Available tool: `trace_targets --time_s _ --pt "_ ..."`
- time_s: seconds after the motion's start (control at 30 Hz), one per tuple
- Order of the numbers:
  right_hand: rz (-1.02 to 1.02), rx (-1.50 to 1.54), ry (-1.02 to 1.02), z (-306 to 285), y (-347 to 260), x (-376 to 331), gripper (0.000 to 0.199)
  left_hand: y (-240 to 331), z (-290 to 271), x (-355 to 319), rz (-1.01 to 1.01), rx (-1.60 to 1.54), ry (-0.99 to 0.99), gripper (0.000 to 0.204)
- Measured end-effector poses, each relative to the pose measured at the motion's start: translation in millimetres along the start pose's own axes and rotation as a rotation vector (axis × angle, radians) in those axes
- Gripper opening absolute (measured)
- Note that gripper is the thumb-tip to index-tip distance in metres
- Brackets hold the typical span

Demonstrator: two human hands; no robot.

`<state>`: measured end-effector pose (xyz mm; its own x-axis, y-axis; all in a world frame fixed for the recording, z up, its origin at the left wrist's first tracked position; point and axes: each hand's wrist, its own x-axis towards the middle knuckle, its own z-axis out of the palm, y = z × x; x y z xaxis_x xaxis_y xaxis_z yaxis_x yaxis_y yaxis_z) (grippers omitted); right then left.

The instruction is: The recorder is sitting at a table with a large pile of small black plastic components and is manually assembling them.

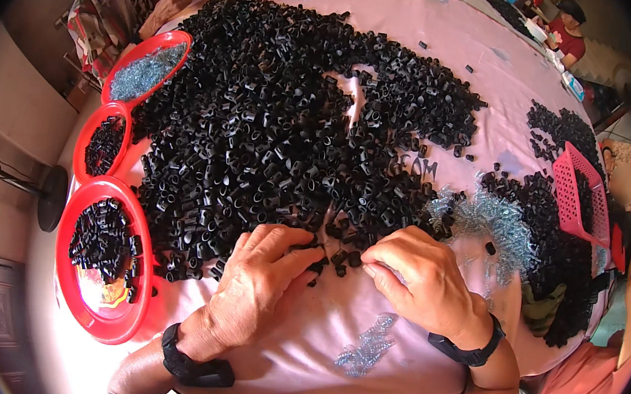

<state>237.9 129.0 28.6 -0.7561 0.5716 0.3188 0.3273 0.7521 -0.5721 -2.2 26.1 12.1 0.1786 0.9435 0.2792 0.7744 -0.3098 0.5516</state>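
A wide heap of small black plastic caps [260, 136], short and hollow, covers the middle of the table. At its near edge my left hand [253, 283] is closed, thumb and fingertips together around a small black plastic part [318, 249] that shows only in part. Facing it across a small gap, my right hand [423, 281] is also closed, its thumb pressed toward the index finger. Whatever it may hold is hidden. Loose black caps [341, 262] lie between the two hands. Beyond my right hand spreads a pile of small metal springs [502, 230]; a smaller spring pile [367, 348] lies nearer me.
Along the left edge stand a red tray of black parts [132, 316], a smaller red tray [81, 147] and a red tray of springs [186, 48]. A pink basket [566, 187] sits at right among more black parts. Other people sit around the pink-clothed table [461, 15].
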Motion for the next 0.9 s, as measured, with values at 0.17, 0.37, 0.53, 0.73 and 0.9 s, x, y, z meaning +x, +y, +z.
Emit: trace_targets --time_s 0.17,0.37,0.53,0.73,0.9 --pt "0.036 0.068 0.008 -2.3 -3.5 2.8 0.011 2.3 5.7 8.1 -0.033 -0.068 0.008 0.035" --pt "0.049 0.109 -0.002 0.5 -3.5 3.4 0.013 6.7 25.4 22.3 -0.019 0.043 0.032 0.032" --pt "0.048 0.129 0.021 1.6 -4.6 2.5 0.014 4.0 17.0 19.0 -0.022 -0.095 0.007 0.028" --pt "0.010 0.240 0.041 -2.0 -13.1 1.2 0.019 16.3 -0.5 0.9 -0.217 -0.483 -0.041 0.030" --pt "-0.065 0.304 0.047 2.0 -20.4 1.6 0.026 15.4 11.4 -11.4 -0.514 -1.178 -0.082 0.025"
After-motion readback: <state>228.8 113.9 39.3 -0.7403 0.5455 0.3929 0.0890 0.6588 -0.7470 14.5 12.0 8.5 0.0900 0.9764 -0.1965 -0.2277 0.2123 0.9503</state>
